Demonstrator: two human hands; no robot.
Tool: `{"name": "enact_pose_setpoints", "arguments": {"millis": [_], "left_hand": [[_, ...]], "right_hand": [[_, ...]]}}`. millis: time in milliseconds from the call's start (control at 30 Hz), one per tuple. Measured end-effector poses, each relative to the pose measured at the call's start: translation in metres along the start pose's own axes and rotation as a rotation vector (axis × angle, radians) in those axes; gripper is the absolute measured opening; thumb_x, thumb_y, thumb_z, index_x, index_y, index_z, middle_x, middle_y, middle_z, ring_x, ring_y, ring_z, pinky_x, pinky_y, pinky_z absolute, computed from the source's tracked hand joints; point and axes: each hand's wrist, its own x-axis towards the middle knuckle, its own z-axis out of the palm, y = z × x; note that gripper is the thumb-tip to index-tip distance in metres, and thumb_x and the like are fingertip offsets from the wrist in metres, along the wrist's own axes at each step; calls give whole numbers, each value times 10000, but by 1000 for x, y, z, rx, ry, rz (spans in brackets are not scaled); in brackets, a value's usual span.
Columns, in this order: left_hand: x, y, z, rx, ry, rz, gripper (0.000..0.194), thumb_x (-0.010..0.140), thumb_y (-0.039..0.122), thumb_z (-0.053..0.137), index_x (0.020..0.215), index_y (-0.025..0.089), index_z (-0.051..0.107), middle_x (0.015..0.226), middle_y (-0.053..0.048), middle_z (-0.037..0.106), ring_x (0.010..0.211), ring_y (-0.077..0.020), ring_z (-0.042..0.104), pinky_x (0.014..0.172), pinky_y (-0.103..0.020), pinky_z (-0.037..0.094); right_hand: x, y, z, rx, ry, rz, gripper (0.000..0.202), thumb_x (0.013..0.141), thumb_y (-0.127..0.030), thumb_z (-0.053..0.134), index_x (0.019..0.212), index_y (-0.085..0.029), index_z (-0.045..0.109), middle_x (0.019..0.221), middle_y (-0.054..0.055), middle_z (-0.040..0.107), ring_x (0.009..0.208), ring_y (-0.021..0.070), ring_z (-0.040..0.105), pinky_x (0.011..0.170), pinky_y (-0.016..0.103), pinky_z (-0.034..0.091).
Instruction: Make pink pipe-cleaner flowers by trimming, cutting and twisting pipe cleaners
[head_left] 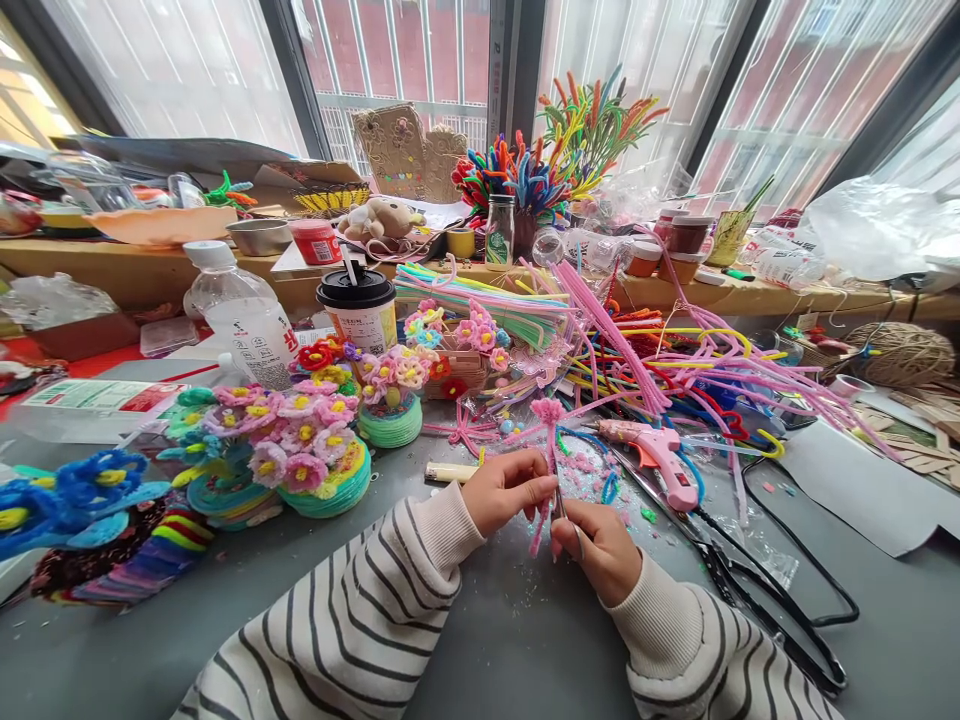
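Observation:
My left hand [514, 492] is closed, pinching a pink pipe cleaner [548, 412]. Its fluffy, bunched top stands above my fingers, and a pink end hangs below them. Close against it, my right hand [602, 548] is closed around small metal scissors [557, 503], whose blades point up beside the pink stem. My fingers hide most of the scissors. Just beyond my hands, pink fuzz clippings and a blue pipe cleaner loop [610, 488] lie on the grey table [517, 640]. A cream-coloured lighter [448, 472] rests left of my left hand.
Pipe cleaner flowers [304, 430] in coiled pots stand at left, near a bottle [244, 325] and a lidded cup [360, 310]. To the right lie a pink glue gun [660, 460], large black-handled scissors [739, 580] and a pile of pink pipe cleaners [611, 340].

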Motion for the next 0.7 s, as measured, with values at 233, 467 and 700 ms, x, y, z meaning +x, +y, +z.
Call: {"name": "enact_pose_setpoints", "arguments": {"millis": [233, 467, 700], "left_hand": [[0, -1, -1, -9, 15, 9, 248, 671, 339, 493, 560, 142, 391, 464, 42, 434, 416, -47, 397, 410, -175, 314], [-1, 1, 1, -17, -48, -21, 264, 657, 358, 503, 556, 134, 407, 473, 38, 439, 426, -45, 396, 428, -179, 318], [0, -1, 0, -17, -7, -16, 267, 654, 359, 504, 556, 137, 393, 457, 42, 439, 406, -43, 392, 409, -175, 306]], "right_hand": [[0, -2, 0, -22, 48, 7, 519, 716, -579, 248, 431, -167, 386, 400, -9, 432, 389, 90, 390, 411, 209, 314], [-1, -1, -1, 37, 27, -5, 540, 713, -591, 219, 456, -160, 417, 425, -3, 425, 408, 97, 389, 419, 215, 314], [-1, -2, -1, -41, 105, 25, 474, 720, -532, 311, 417, -172, 365, 390, -17, 433, 381, 86, 394, 413, 203, 320]]}}
